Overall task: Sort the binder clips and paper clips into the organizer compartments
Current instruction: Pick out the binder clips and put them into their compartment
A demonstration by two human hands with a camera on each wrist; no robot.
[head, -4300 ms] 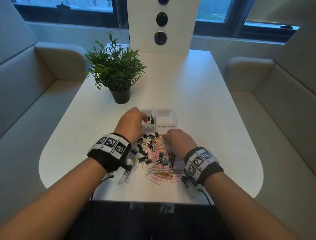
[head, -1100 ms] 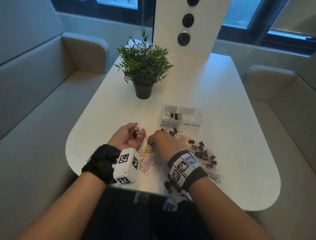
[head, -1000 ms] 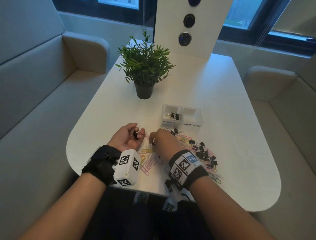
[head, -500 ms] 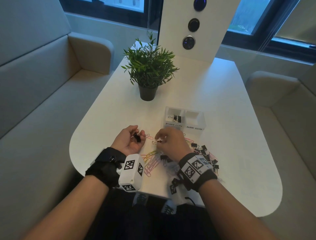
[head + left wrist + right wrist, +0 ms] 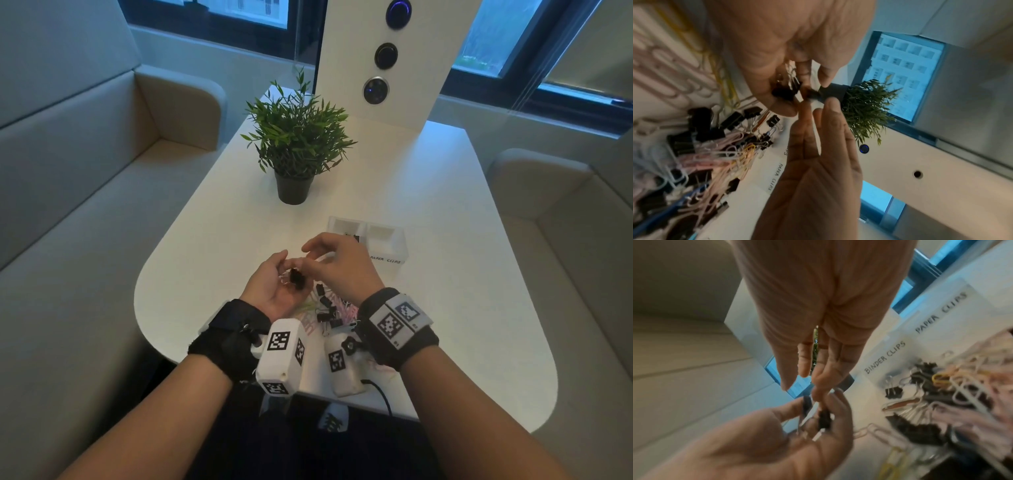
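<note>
My left hand point(image 5: 286, 274) lies palm up above the table, its fingers cupped round a few black binder clips point(image 5: 297, 280) point(image 5: 785, 93) point(image 5: 824, 418). My right hand point(image 5: 310, 255) hovers just over it with straight fingers, and its fingertips point(image 5: 818, 391) touch the clips in that palm. A mixed pile point(image 5: 329, 313) point(image 5: 705, 142) point(image 5: 941, 394) of black binder clips and coloured paper clips lies under and between my wrists. The white two-compartment organizer point(image 5: 385, 261) stands just beyond my right hand, with binder clips point(image 5: 352, 236) in its left compartment.
A potted plant point(image 5: 296, 147) stands on the white table point(image 5: 445, 291) behind the organizer. At the table's far end rises a white panel point(image 5: 383, 54) with round buttons. Beige sofas point(image 5: 85, 205) flank the table. Its rounded near edge point(image 5: 445, 421) runs under my forearms.
My right hand has lifted off the pile and come over my left palm, its fingers now straight. More binder clips lie in my left palm. My head has moved closer.
</note>
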